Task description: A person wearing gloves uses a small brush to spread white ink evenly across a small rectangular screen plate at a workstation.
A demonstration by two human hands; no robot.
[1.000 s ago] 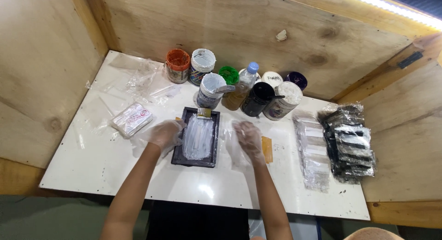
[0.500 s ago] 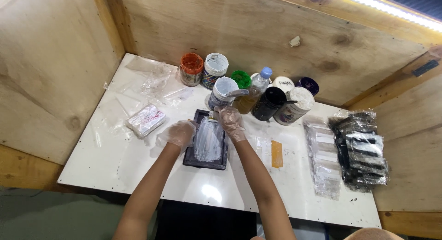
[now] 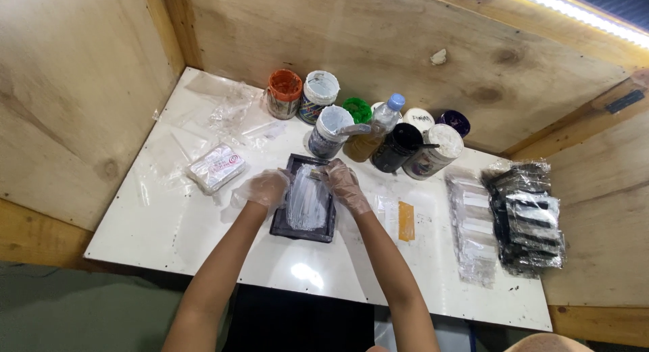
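White table (image 3: 169, 237) boxed in by plywood walls on the left, far and right sides. Near its centre lies a small dark rectangular tray (image 3: 303, 227), flat, its face smeared with white paste.

Left hand (image 3: 268, 188), in a thin clear glove, rests on the tray's left edge, fingers curled over the rim; its grip looks closed on the tray's edge. Right hand (image 3: 345, 183), also gloved, sits at the tray's far right corner, fingers pinched on a small tool (image 3: 305, 174) whose tip lies across the far end of the paste. The tool is too small to tell its kind.

Just beyond the tray, a crowd of pots along the far wall: an orange-lidded jar (image 3: 284, 93), a white-lidded jar (image 3: 319, 95), an open white tub (image 3: 330, 131) closest to the hands with a stick standing in it, a green-lidded jar (image 3: 358, 111), a clear bottle with a blue cap (image 3: 384, 117), a black jar (image 3: 399, 146) and another white-topped jar (image 3: 434, 151). These stand close behind the right hand.

Left of the tray: a small wrapped white block (image 3: 216, 167), with loose clear plastic wrap (image 3: 230, 112) beyond it. Right of the tray: an orange strip (image 3: 405, 221) in clear film, then a row of clear packets (image 3: 473, 223) and a stack of black packets (image 3: 527, 217) at the right edge.
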